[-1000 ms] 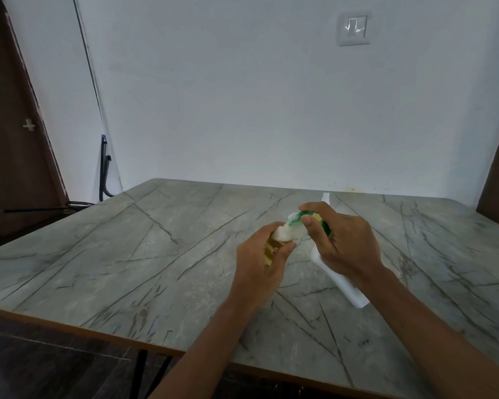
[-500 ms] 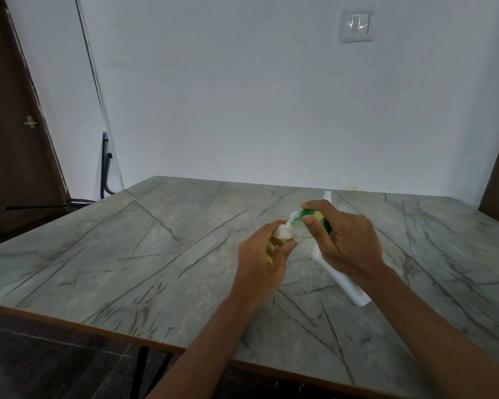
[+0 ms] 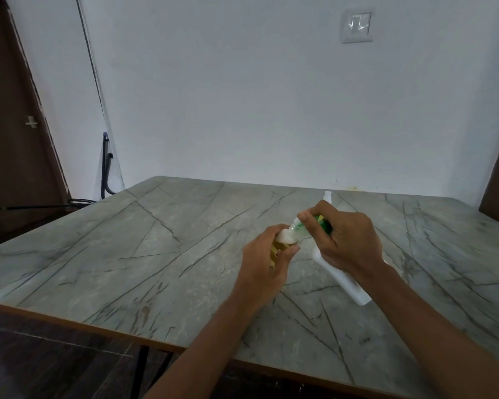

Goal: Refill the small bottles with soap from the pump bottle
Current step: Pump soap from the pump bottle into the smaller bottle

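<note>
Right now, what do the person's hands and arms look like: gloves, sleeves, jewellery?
Both the left hand and right hand are bare, no gloves. The forearms are uncovered to the picture's edge; no sleeve shows. No ring, watch or bracelet is visible.

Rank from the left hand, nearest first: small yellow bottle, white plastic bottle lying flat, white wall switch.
1. Small yellow bottle: in the left hand.
2. White plastic bottle: table, right side.
3. White wall switch: high, far back.

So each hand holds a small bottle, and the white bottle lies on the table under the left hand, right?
No. The white bottle lies on the table under the right hand, not the left hand, per the head view. The rest holds: left grips the yellow bottle, right the green bottle.
</note>
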